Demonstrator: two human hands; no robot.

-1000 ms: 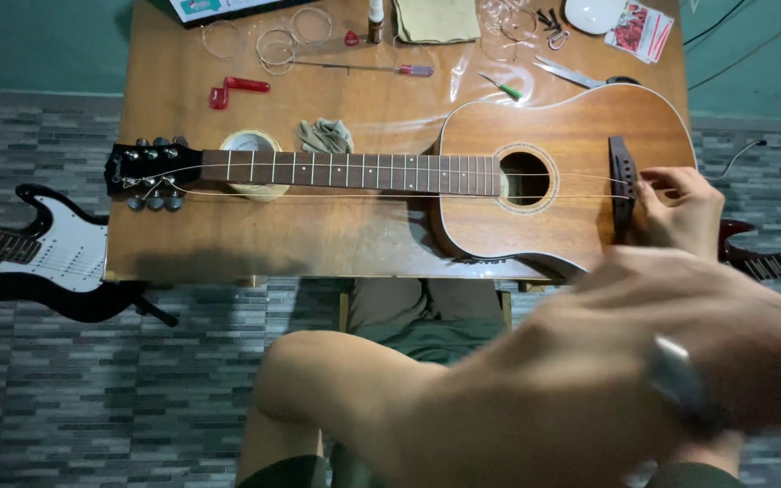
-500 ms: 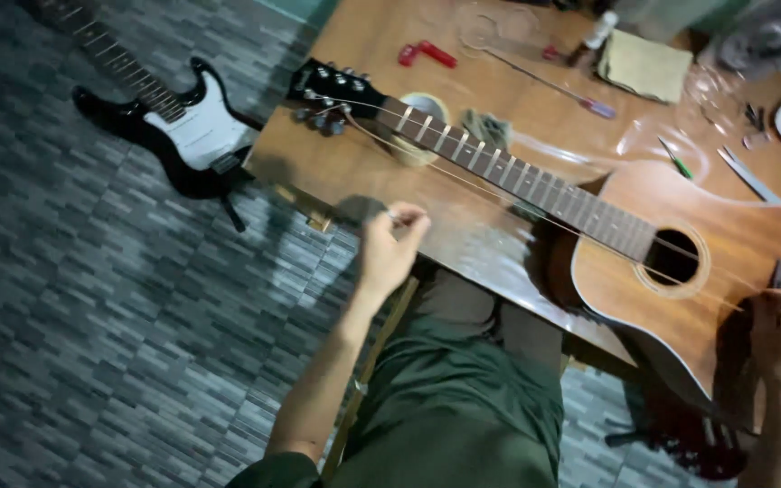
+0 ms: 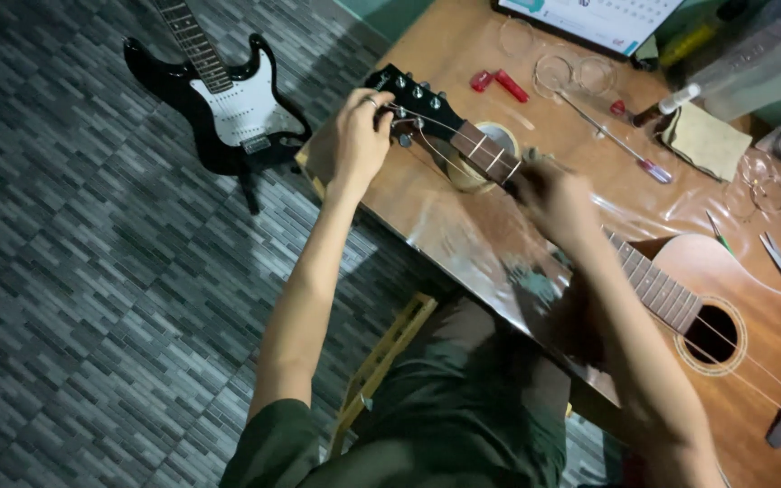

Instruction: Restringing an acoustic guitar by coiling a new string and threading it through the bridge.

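My one head view looks steeply down, tilted, close over the table (image 3: 463, 226), floor left of it.

An acoustic guitar (image 3: 698, 298) lies flat across the table (image 3: 445, 208), its headstock (image 3: 409, 99) toward the table's left end, its body at the right. A roll of tape (image 3: 490, 158) sits under the neck. The left hand (image 3: 361, 136) rests at the headstock; the right hand (image 3: 558, 203) lies on the neck. Behind the neck lie a screwdriver (image 3: 616, 145) and a cloth (image 3: 702, 140). An electric guitar (image 3: 214, 90) lies on the floor (image 3: 92, 298), left of the table.
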